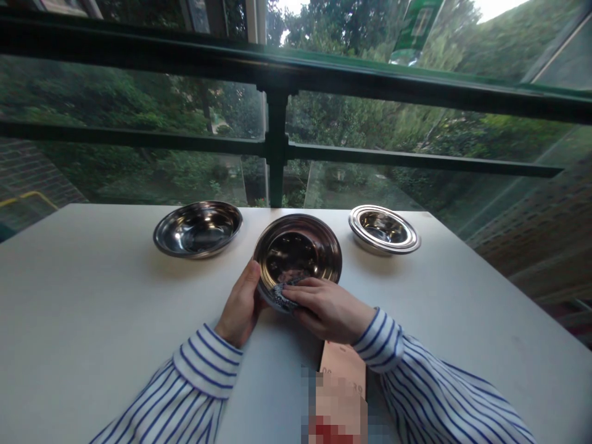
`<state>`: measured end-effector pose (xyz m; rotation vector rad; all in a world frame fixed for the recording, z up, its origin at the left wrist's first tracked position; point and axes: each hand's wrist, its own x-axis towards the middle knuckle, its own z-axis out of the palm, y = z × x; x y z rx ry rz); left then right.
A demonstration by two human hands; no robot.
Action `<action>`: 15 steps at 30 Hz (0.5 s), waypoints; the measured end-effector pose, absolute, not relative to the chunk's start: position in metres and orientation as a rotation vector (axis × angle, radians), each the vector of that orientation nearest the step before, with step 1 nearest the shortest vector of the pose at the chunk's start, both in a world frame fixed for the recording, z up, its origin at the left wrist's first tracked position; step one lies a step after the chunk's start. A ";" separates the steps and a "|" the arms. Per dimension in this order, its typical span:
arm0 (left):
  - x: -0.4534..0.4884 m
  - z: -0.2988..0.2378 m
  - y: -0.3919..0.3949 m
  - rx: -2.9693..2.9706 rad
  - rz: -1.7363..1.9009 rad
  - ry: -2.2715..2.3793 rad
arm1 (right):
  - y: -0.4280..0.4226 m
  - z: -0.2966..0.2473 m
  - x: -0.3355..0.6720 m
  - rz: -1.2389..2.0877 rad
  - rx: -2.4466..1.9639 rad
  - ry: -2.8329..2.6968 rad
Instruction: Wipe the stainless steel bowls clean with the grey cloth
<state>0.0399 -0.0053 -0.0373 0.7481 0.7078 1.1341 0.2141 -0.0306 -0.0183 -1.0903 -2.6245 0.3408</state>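
A round stainless steel bowl (324,237) is tilted toward me above the middle of the white table. My left hand (242,305) grips its left rim, thumb on the near side and the other fingers hidden behind it. A grey steel-wool scourer (280,296) is pressed against the bowl's lower inside edge by my right hand (324,305). That hand's fingers lie over the scourer and cover most of it. Both arms wear striped sleeves.
On the white table (92,308) stand a wide steel bowl (198,231) at the back left and a smaller wide-rimmed steel bowl (383,229) at the back right. A pinkish printed card (345,370) lies near my right wrist, partly pixelated. Behind runs a dark green railing (277,129) with glass.
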 end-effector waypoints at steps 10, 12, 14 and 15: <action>0.041 -0.038 -0.003 0.758 1.161 0.697 | -0.033 -0.021 0.211 0.285 -1.046 -2.625; 0.041 -0.039 -0.002 0.762 1.173 0.699 | -0.033 -0.022 0.211 0.279 -1.060 -2.619; 0.041 -0.039 0.000 0.770 1.175 0.707 | -0.034 -0.019 0.215 0.255 -1.145 -2.642; 0.041 -0.039 0.000 0.777 1.173 0.708 | -0.035 -0.017 0.218 0.233 -1.195 -2.653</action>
